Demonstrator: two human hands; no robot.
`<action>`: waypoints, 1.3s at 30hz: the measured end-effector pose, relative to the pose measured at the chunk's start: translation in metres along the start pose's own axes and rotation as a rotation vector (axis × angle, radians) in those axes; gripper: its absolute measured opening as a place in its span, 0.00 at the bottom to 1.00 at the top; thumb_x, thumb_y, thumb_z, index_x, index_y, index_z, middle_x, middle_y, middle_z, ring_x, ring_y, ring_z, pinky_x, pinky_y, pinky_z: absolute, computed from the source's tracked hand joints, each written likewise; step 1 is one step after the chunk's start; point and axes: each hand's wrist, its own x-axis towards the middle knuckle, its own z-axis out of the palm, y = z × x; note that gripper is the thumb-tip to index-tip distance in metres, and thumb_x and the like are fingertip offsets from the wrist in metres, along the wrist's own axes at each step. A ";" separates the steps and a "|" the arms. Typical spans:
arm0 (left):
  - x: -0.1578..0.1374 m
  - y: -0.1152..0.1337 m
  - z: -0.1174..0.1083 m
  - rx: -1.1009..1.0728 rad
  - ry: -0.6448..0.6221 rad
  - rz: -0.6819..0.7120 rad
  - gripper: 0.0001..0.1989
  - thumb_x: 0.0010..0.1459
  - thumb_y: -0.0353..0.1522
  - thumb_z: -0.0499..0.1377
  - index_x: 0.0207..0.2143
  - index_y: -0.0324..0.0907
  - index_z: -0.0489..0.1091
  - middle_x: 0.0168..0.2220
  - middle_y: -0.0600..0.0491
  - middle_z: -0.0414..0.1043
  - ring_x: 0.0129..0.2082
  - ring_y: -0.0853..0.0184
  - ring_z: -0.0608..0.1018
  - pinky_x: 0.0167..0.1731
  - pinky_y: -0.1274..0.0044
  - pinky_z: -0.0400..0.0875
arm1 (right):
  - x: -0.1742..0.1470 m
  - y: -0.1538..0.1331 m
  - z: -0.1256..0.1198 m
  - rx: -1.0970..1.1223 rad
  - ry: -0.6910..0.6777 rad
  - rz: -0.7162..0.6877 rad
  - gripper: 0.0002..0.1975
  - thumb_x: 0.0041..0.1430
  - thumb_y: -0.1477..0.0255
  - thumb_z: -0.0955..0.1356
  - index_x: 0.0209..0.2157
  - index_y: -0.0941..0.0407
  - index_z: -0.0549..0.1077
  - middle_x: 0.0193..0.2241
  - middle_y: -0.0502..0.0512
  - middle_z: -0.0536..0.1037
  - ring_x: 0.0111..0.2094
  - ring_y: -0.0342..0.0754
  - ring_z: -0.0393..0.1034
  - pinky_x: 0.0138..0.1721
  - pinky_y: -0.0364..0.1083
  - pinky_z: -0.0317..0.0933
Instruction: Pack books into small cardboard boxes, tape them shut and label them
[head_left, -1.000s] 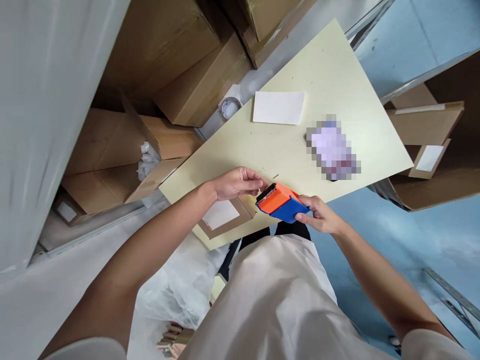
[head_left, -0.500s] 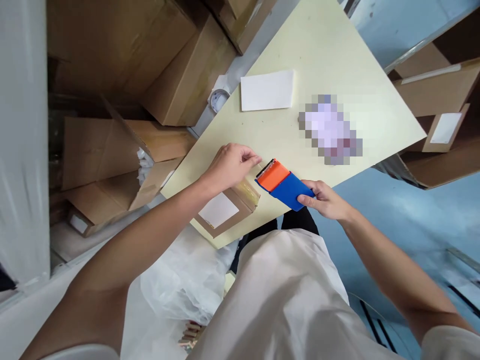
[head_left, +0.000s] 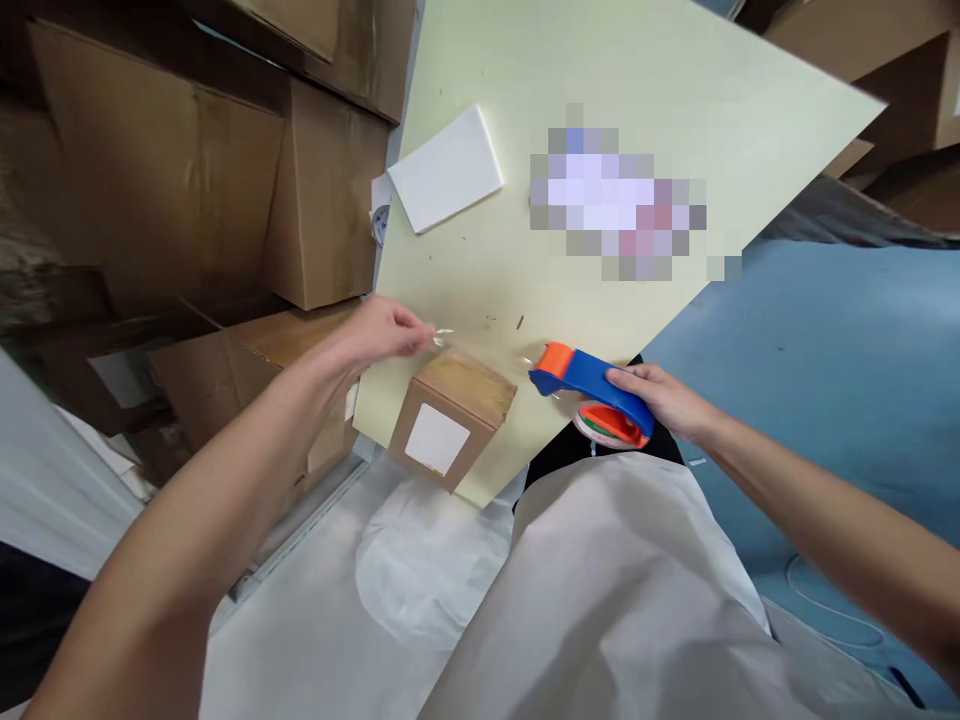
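My right hand (head_left: 664, 395) grips a blue and orange tape dispenser (head_left: 600, 380), its roll hanging below near my lap. My left hand (head_left: 394, 328) pinches the end of a strip of clear tape (head_left: 480, 352). The strip stretches between that hand and the dispenser's orange head, above a small cardboard box (head_left: 427, 440). This box sits near the table's close corner, with a white label on one side and tape across its top.
A pale yellow table (head_left: 465, 280) carries a white flat box (head_left: 448, 170) and a pixelated item (head_left: 611, 195). Large cardboard boxes (head_left: 334, 190) are stacked along the left. Beneath the near corner lies a translucent plastic bag (head_left: 420, 560).
My hands have moved apart, and a strip of clear tape now spans between them. The dispenser has turned, so its roll shows. The view has shifted and rotated.
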 end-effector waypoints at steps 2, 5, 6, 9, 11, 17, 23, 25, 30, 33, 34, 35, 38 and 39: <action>0.003 -0.005 -0.001 0.096 -0.081 -0.032 0.13 0.41 0.43 0.64 0.20 0.41 0.75 0.23 0.50 0.74 0.24 0.67 0.74 0.26 0.75 0.69 | -0.007 0.020 -0.004 0.034 0.010 0.066 0.23 0.47 0.51 0.70 0.24 0.59 0.75 0.20 0.53 0.77 0.20 0.43 0.68 0.24 0.42 0.60; 0.011 -0.001 0.000 0.277 -0.134 -0.064 0.15 0.41 0.44 0.64 0.27 0.42 0.77 0.26 0.49 0.76 0.27 0.65 0.76 0.27 0.75 0.69 | -0.013 0.041 -0.002 0.048 -0.010 0.114 0.23 0.48 0.50 0.69 0.24 0.58 0.76 0.22 0.54 0.78 0.22 0.45 0.70 0.26 0.42 0.62; 0.014 0.003 0.001 0.336 -0.142 -0.080 0.18 0.41 0.45 0.64 0.32 0.42 0.77 0.27 0.50 0.77 0.28 0.64 0.76 0.28 0.74 0.69 | -0.013 0.046 0.000 0.050 -0.014 0.119 0.23 0.48 0.50 0.69 0.25 0.58 0.76 0.23 0.54 0.79 0.23 0.45 0.71 0.27 0.42 0.63; 0.021 0.011 0.005 0.521 -0.149 -0.121 0.30 0.39 0.45 0.65 0.46 0.43 0.73 0.30 0.50 0.78 0.34 0.60 0.77 0.33 0.73 0.68 | -0.013 0.055 0.002 0.045 -0.012 0.125 0.23 0.49 0.50 0.68 0.26 0.58 0.76 0.24 0.55 0.79 0.25 0.46 0.72 0.28 0.43 0.64; 0.023 0.014 0.009 0.642 -0.123 -0.099 0.33 0.38 0.46 0.64 0.49 0.44 0.71 0.32 0.50 0.78 0.39 0.58 0.76 0.36 0.74 0.67 | -0.013 0.060 0.002 0.035 -0.010 0.129 0.23 0.49 0.50 0.68 0.28 0.58 0.77 0.25 0.55 0.79 0.25 0.47 0.72 0.28 0.43 0.64; 0.018 0.011 0.031 0.889 0.021 0.056 0.30 0.41 0.44 0.62 0.48 0.44 0.70 0.35 0.47 0.75 0.43 0.52 0.75 0.39 0.69 0.66 | -0.013 0.072 0.003 0.036 0.012 0.128 0.23 0.49 0.51 0.68 0.28 0.58 0.77 0.23 0.55 0.79 0.23 0.47 0.71 0.25 0.44 0.64; 0.010 0.008 0.045 0.973 0.142 0.129 0.29 0.39 0.40 0.63 0.46 0.43 0.70 0.32 0.46 0.73 0.44 0.45 0.73 0.42 0.62 0.63 | -0.013 0.077 0.012 0.043 0.054 0.089 0.22 0.47 0.51 0.70 0.21 0.57 0.74 0.17 0.52 0.75 0.18 0.44 0.66 0.20 0.42 0.60; 0.008 0.006 0.049 0.973 0.158 0.153 0.28 0.39 0.41 0.63 0.46 0.43 0.70 0.32 0.45 0.72 0.45 0.44 0.72 0.43 0.60 0.61 | -0.011 0.080 0.014 0.066 0.056 0.073 0.21 0.47 0.51 0.70 0.21 0.57 0.74 0.18 0.52 0.76 0.18 0.44 0.67 0.20 0.42 0.60; 0.004 0.003 0.055 0.942 0.187 0.165 0.30 0.42 0.45 0.61 0.48 0.43 0.68 0.34 0.45 0.71 0.48 0.42 0.70 0.45 0.59 0.57 | -0.007 0.087 0.018 0.118 0.025 0.065 0.21 0.49 0.52 0.69 0.26 0.57 0.77 0.23 0.55 0.79 0.23 0.47 0.72 0.26 0.43 0.64; -0.002 0.000 0.051 0.896 0.235 0.180 0.34 0.46 0.46 0.59 0.55 0.42 0.62 0.40 0.43 0.71 0.52 0.41 0.67 0.47 0.59 0.55 | -0.006 0.089 0.019 0.140 -0.004 0.066 0.21 0.49 0.52 0.70 0.27 0.57 0.78 0.25 0.56 0.80 0.27 0.48 0.74 0.30 0.44 0.67; -0.006 -0.002 0.049 0.885 0.256 0.206 0.36 0.48 0.47 0.58 0.57 0.42 0.59 0.43 0.43 0.70 0.53 0.42 0.65 0.48 0.59 0.54 | -0.005 0.090 0.020 0.148 -0.012 0.075 0.20 0.49 0.53 0.70 0.28 0.57 0.78 0.26 0.56 0.80 0.29 0.49 0.74 0.32 0.44 0.67; -0.010 -0.005 0.047 0.878 0.264 0.257 0.37 0.49 0.48 0.57 0.59 0.42 0.57 0.47 0.43 0.69 0.55 0.43 0.64 0.50 0.59 0.53 | -0.005 0.090 0.020 0.155 -0.014 0.086 0.20 0.50 0.54 0.70 0.29 0.58 0.78 0.27 0.57 0.81 0.30 0.50 0.75 0.34 0.45 0.68; -0.024 -0.018 0.045 0.865 0.134 0.523 0.39 0.48 0.51 0.57 0.60 0.43 0.57 0.58 0.44 0.61 0.59 0.47 0.60 0.54 0.61 0.50 | -0.004 0.091 0.022 0.173 -0.027 0.116 0.18 0.52 0.57 0.69 0.32 0.58 0.79 0.32 0.58 0.81 0.35 0.52 0.76 0.39 0.46 0.68; -0.029 -0.024 0.046 0.849 0.058 0.597 0.39 0.47 0.52 0.57 0.58 0.44 0.59 0.59 0.45 0.60 0.59 0.48 0.60 0.55 0.62 0.49 | -0.004 0.090 0.023 0.177 -0.032 0.119 0.17 0.52 0.58 0.69 0.33 0.59 0.79 0.34 0.58 0.81 0.37 0.53 0.76 0.41 0.46 0.68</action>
